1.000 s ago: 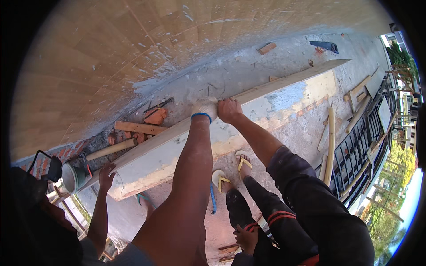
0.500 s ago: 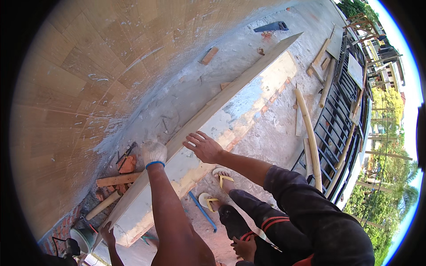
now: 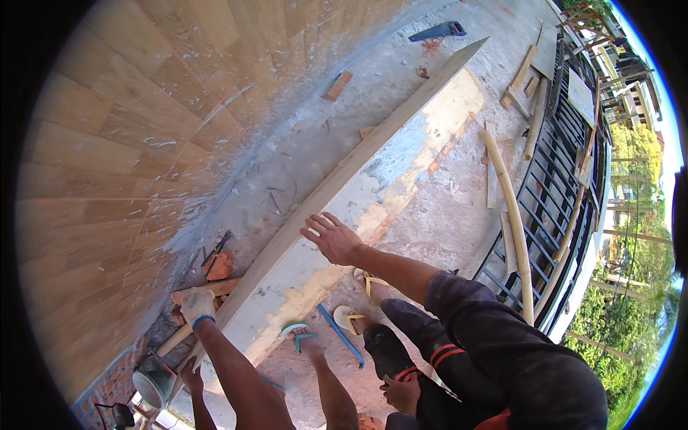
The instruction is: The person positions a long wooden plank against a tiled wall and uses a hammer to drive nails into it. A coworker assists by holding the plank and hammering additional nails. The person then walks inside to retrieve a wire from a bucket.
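My right hand (image 3: 333, 240) lies with its fingers spread over the edge of a long, light-brown board (image 3: 387, 132). The board runs diagonally along a patchy plastered ledge (image 3: 398, 161) with brick showing at its lower edge. Lower down, my left hand (image 3: 403, 394) rests at the knee of my dark trousers, fingers apart, and nothing shows in it. On the left, a co-worker's gloved hand (image 3: 197, 308) with a blue wristband is beside the board's near end. That person's bare hand (image 3: 190, 376) is at the same end; its grip is partly hidden.
A handsaw (image 3: 438, 31) and a brick piece (image 3: 338, 86) lie beyond the board, beside a tiled wall (image 3: 107, 186). Bamboo poles (image 3: 510, 215) and a black metal frame (image 3: 537, 236) lie right. A blue bar (image 3: 340, 335) is near our feet; a bucket (image 3: 150, 387) stands lower left.
The co-worker's gloved hand has moved down and left along the board. That person's foot in a teal-strapped flip-flop has come into view. My hands stay nearly in place.
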